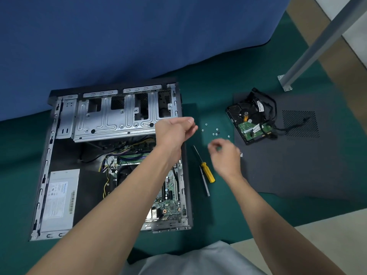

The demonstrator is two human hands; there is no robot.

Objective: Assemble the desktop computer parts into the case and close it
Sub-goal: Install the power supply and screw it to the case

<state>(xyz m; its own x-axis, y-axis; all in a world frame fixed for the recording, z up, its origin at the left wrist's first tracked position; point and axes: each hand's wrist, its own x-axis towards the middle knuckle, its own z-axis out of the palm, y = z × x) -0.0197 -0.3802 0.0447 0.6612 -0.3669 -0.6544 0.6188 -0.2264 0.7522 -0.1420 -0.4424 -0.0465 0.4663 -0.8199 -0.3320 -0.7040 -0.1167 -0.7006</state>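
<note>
Fingers: those of the left hand (174, 132) curl loosely with the thumb laid toward the fingertips (191, 130); the right hand (226, 157) is blurred, its fingers (215, 145) bent inward. Whether either hand holds anything cannot be told.
Grey cloth (188, 261): at the bottom edge, nearest the camera, between the two bare forearms.
Green mat (208, 215): covers the floor under everything.
Case (63, 153): lies open on its side on the mat, left of centre.
Power supply (59, 199): sits in the near left corner of the case.
Circuit board (168, 203): lies in the right part of the case, partly hidden by the left forearm.
Screwdriver (207, 172): yellow handle, lies on the mat just right of the case, with a dark thin tool (204, 183) beside it.
Hand positions: the right hand hovers over the mat right of the screwdriver; the left is above the case's right wall.
Drive cage (111, 118): silver metal, across the far end of the case.
Screws (215, 132): scattered on the mat beyond the right hand.
Side panel (294, 165): dark sheet flat on the mat to the right, apart from the case.
Hard drive (248, 124): rests board-side up on the panel's far left corner, black cables (268, 108) attached.
Blue cloth (119, 36): hangs behind the case.
Metal leg (317, 40): slants down at far right.
</note>
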